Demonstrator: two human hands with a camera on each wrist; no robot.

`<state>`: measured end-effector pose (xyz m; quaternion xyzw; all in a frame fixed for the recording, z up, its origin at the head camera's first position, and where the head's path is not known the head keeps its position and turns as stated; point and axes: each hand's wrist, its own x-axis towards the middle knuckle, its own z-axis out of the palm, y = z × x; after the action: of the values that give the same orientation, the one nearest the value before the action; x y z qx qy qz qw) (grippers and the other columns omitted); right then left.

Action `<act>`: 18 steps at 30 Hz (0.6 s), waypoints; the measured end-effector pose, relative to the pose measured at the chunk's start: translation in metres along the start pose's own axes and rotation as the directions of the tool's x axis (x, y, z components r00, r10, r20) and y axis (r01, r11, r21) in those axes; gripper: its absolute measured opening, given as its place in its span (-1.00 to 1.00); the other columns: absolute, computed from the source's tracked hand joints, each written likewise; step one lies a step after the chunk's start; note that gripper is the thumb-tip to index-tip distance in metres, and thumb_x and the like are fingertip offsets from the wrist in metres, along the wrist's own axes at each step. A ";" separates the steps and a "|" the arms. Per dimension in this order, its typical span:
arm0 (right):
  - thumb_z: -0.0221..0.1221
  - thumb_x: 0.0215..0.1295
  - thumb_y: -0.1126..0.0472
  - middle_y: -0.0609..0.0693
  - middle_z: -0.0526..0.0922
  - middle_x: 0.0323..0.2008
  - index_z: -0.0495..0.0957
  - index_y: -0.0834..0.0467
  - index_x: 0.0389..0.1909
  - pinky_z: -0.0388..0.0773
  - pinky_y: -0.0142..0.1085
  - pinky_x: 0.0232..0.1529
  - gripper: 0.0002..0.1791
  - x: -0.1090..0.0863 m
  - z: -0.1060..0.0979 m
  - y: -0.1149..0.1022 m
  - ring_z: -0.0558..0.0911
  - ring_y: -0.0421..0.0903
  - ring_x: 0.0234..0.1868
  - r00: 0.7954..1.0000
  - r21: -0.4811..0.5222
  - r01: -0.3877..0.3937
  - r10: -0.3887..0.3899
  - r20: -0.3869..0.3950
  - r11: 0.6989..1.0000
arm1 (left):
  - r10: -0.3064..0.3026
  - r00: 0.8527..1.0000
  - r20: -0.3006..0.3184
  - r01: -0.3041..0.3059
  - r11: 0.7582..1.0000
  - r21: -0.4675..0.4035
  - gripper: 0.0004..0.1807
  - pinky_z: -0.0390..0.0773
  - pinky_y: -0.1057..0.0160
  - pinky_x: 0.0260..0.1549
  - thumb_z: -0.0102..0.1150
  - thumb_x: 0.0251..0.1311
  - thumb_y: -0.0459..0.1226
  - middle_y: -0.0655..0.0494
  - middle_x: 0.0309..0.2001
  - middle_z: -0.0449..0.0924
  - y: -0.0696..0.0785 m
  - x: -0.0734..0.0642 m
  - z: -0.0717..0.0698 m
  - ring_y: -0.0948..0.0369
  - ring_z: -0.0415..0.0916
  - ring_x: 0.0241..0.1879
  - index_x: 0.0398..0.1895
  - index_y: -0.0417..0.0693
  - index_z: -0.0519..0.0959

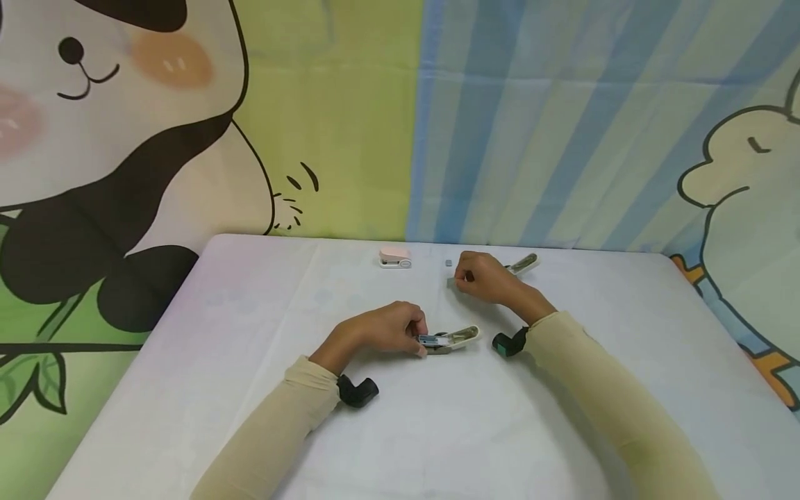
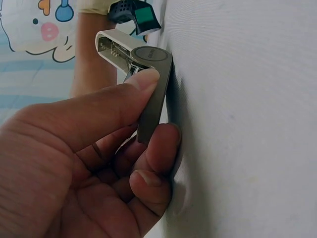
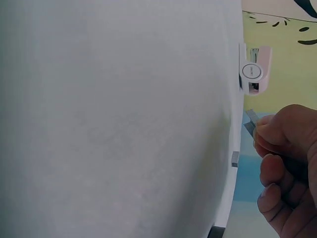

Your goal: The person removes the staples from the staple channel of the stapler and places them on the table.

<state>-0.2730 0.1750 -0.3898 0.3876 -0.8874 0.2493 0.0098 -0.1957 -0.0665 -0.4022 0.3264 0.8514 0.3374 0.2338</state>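
Low over the white table (image 1: pixel 425 437), I have the left hand (image 1: pixel 387 330) clamped on a hinged-open stapler (image 1: pixel 461 337).
Its thumb presses near the pivot, so I judge a slip could swing the halves and nip a finger. Farther off, the right hand (image 1: pixel 486 276) pinches a grey metal piece (image 3: pixel 251 121); I can't tell whether it joins the cream stapler end (image 1: pixel 525 263) past that wrist. A stray knuckle might knock the small grey bit (image 1: pixel 448 263) away. The pink stapler (image 1: pixel 395 255) sits near the far edge, before the cartoon-printed, striped backdrop (image 1: pixel 350 139).
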 end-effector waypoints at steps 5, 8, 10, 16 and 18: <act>0.24 0.19 0.43 -0.04 0.46 -0.48 0.62 0.22 -0.49 0.41 -0.22 -0.40 -0.89 0.009 0.001 0.006 0.41 -0.13 -0.49 0.999 -0.007 -0.030 0.031 0.039 1.000 | 0.001 1.000 0.004 -0.001 1.000 -0.010 -0.84 0.44 0.31 -0.36 0.44 0.08 -0.28 0.17 -0.39 0.53 0.000 0.002 0.002 0.30 0.43 -0.40 -0.38 -0.02 0.59; 0.26 0.19 0.42 -0.04 0.45 -0.50 0.61 0.21 -0.52 0.40 -0.21 -0.40 -0.87 0.012 0.001 0.009 0.40 -0.13 -0.49 0.996 -0.010 -0.045 0.046 0.071 0.999 | -0.002 1.000 0.012 0.002 1.000 -0.018 -0.84 0.43 0.32 -0.38 0.43 0.08 -0.28 0.17 -0.40 0.53 0.002 0.002 0.003 0.30 0.42 -0.42 -0.39 -0.01 0.58; 0.26 0.19 0.40 -0.05 0.45 -0.50 0.60 0.19 -0.52 0.40 -0.21 -0.39 -0.86 0.015 0.001 0.010 0.40 -0.12 -0.49 0.994 -0.022 -0.059 0.061 0.094 0.998 | -0.006 1.000 0.014 0.007 1.000 -0.014 -0.84 0.42 0.33 -0.38 0.43 0.08 -0.28 0.17 -0.40 0.53 0.002 0.002 0.004 0.31 0.41 -0.42 -0.39 -0.01 0.58; 0.25 0.25 0.36 -0.04 0.48 -0.45 0.63 0.18 -0.47 0.43 -0.20 -0.36 -0.89 0.022 -0.002 0.008 0.44 -0.11 -0.45 0.981 -0.052 -0.087 0.095 0.167 0.995 | -0.014 1.000 0.008 0.014 1.000 -0.002 -0.83 0.42 0.32 -0.37 0.44 0.08 -0.27 0.18 -0.41 0.52 0.003 0.000 0.002 0.30 0.42 -0.42 -0.39 -0.01 0.58; 0.24 0.26 0.36 -0.03 0.49 -0.45 0.65 0.18 -0.45 0.43 -0.20 -0.36 -0.89 0.023 -0.003 0.007 0.44 -0.11 -0.45 0.978 -0.059 -0.088 0.097 0.184 0.994 | -0.016 1.000 0.005 0.016 1.000 0.000 -0.83 0.43 0.32 -0.38 0.44 0.08 -0.27 0.18 -0.41 0.53 0.002 0.000 0.001 0.29 0.42 -0.42 -0.38 -0.01 0.58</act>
<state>-0.2947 0.1645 -0.3853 0.3672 -0.9075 0.1894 -0.0750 -0.1938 -0.0650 -0.4010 0.3203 0.8535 0.3347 0.2387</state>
